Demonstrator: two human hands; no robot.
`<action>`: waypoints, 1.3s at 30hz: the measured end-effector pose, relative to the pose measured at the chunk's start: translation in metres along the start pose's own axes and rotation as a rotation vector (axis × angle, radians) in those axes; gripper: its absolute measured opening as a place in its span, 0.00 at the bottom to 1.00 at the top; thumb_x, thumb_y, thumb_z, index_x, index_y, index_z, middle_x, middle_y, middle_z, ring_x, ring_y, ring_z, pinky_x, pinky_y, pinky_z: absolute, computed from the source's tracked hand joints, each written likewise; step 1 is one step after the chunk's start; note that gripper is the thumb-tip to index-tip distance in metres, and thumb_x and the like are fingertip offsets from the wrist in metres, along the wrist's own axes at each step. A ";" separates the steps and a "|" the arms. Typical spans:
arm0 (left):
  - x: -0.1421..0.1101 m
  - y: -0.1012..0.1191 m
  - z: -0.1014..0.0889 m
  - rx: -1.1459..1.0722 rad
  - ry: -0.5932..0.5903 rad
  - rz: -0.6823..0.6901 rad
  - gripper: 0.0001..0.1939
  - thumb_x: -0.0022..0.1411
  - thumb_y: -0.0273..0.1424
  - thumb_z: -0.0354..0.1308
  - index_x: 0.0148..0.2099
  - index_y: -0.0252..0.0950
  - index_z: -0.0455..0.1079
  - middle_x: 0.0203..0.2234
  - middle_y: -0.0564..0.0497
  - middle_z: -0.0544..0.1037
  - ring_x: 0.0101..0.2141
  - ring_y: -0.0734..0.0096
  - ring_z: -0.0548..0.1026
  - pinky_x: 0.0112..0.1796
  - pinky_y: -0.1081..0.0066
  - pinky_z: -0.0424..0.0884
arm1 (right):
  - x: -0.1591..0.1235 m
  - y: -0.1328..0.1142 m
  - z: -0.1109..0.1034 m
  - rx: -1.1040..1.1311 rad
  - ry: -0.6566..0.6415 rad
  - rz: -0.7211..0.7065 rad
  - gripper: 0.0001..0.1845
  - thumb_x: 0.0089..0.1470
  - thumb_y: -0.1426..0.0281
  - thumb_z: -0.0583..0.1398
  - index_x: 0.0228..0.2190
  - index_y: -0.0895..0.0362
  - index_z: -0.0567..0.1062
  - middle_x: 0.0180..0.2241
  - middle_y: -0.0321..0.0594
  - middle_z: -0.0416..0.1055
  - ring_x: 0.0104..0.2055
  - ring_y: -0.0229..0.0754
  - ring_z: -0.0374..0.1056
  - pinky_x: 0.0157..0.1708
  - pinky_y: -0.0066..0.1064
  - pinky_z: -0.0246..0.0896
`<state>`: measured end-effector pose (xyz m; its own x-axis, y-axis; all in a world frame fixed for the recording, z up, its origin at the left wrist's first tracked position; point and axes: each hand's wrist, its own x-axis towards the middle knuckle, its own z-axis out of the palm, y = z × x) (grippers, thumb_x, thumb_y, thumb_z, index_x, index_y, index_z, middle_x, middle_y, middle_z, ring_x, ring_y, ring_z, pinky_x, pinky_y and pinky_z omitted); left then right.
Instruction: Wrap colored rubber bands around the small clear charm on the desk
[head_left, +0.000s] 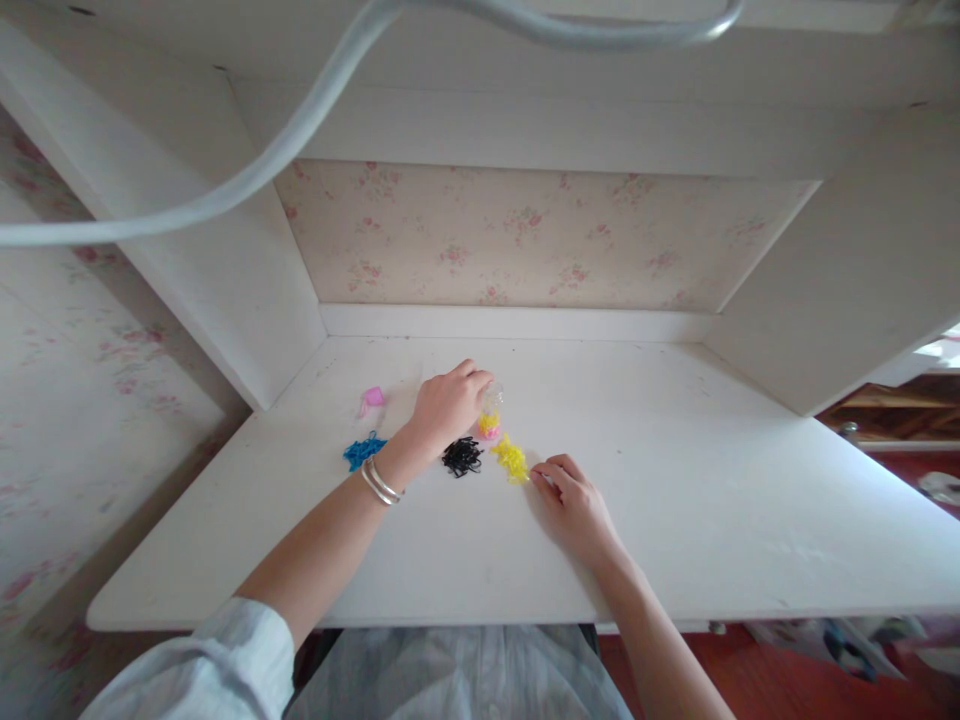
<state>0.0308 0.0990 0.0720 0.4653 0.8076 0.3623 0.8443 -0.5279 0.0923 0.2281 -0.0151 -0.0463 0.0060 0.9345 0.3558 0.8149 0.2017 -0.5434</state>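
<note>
My left hand (452, 403), with silver bangles at the wrist, grips a small clear jar (492, 399) by its upper part. Yellow bits lie inside the jar above a pink layer at its lower end. Just right of the jar is a loose pile of small yellow rubber bands (511, 460). My right hand (571, 503) has its fingertips pinched together at the right edge of that pile; what they hold, if anything, is too small to make out. Under the left hand lies a pile of black rubber bands (463, 457). Blue rubber bands (364, 452) sit beside the left wrist.
A pink piece (373, 397) lies behind the blue bands. The white desk (675, 480) has side panels and a back wall with floral paper. A pale cable (300, 130) hangs across the top of the view. The desk's front edge is close to my body.
</note>
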 end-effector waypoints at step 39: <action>-0.088 0.056 0.065 -0.166 -0.279 0.055 0.17 0.68 0.35 0.41 0.42 0.39 0.71 0.37 0.47 0.73 0.30 0.68 0.75 0.31 0.69 0.70 | 0.125 -0.059 -0.007 0.248 0.238 -0.019 0.17 0.54 0.57 0.56 0.33 0.54 0.78 0.37 0.39 0.66 0.30 0.34 0.61 0.32 0.30 0.59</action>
<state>0.0544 0.0154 -0.0152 0.5829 0.8058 0.1048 0.7720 -0.5894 0.2379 0.1850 0.0879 0.0361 0.1510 0.8413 0.5190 0.6505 0.3108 -0.6930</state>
